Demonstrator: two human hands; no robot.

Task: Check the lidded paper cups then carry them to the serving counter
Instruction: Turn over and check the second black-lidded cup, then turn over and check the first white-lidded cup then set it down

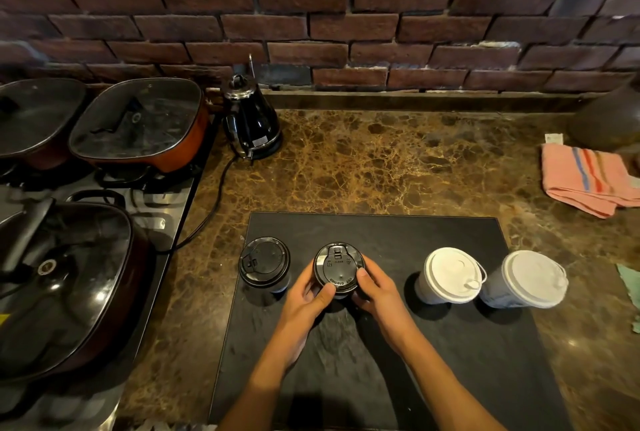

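Several lidded paper cups stand in a row on a dark slate board [450,344]. Both hands grip the second cup, which has a black lid [338,266]. My left hand [308,295] wraps its left side with the thumb on the lid's rim. On the right side, my right hand [375,286] does the same with its thumb at the lid's edge. Another black-lidded cup [264,262] stands free to the left. Two white-lidded cups [450,274] [531,278] stand to the right, untouched.
A black electric kettle [251,118] stands at the back left, its cord trailing along the marble counter [381,160]. Lidded pans [138,124] [62,278] sit on the stove at left. A pink striped cloth [585,179] lies at right. A brick wall runs behind.
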